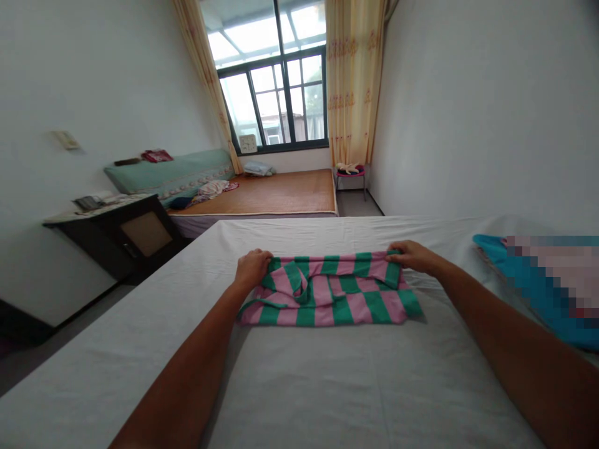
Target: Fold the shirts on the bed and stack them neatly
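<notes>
Two sides of the white bed sheet bound the work: its left edge slants from the lower left up to the far left corner, with a strip of floor beside it; the far edge runs across just beyond the hands; between the left edge and the left forearm lies a broad stretch of sheet; the left hand is closed, fingers curled over the far left corner of the green-and-pink striped garment; this garment lies near the middle of the sheet, flattened into a wide band with loose folds inside; the right hand pinches its far right corner between thumb and fingers; more sheet separates the right forearm from a blue-edged item, mostly pixelated, which limits room on that side.

Around these, from the left: a dark wooden cabinet stands past the left edge, objects on its top; a pale green headboard backs a second bed with a brown mat; crumpled clothes lie near the headboard; a square clock sits below the window; a pink-red stool stands under the right curtain, cloth on its seat.
</notes>
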Available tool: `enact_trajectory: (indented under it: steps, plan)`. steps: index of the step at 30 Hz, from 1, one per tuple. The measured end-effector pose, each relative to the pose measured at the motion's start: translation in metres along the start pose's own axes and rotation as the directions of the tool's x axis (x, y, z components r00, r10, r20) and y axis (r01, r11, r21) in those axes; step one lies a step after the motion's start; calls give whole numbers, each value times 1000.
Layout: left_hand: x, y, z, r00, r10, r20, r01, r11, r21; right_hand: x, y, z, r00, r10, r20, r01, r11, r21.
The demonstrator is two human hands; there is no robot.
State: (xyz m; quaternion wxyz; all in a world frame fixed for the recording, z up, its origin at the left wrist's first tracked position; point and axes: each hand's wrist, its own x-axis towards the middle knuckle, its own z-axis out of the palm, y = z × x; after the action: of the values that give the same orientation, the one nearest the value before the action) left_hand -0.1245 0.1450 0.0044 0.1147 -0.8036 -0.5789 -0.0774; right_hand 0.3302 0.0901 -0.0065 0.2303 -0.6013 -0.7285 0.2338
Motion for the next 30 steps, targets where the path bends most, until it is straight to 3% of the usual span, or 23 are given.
enact_trajectory:
  steps: [4,8,11,13,16,18,21,25,30]
  plan:
    - [3,8,4,998,-61,-23,61,998,-14,8,5,15,958,2,-287,-73,969,-237]
    - [2,18,-8,987,-87,-133,79,995,-66,9,-10,27,892,-65,-446,-99,937,-336]
    - [-3,37,-15,992,93,-83,-103,986,-130,5,-42,42,901,-221,-373,72,924,-376]
    - [-10,56,-10,972,232,-30,-233,957,-173,0,-67,60,923,-308,-233,211,907,-365]
    - [-23,85,7,953,302,6,-295,935,-199,-10,-90,89,926,-378,-25,341,861,-378]
    - [-30,95,18,956,289,40,-274,936,-223,-14,-90,101,935,-353,43,340,851,-401]
    - [-35,98,26,961,266,78,-236,934,-267,-14,-71,103,960,-277,50,270,858,-437]
    - [-31,87,27,958,263,112,-222,931,-290,-7,-46,93,980,-200,17,183,856,-483]
    - [-25,71,30,967,222,121,-189,952,-240,-3,-38,90,987,-158,-11,130,851,-509]
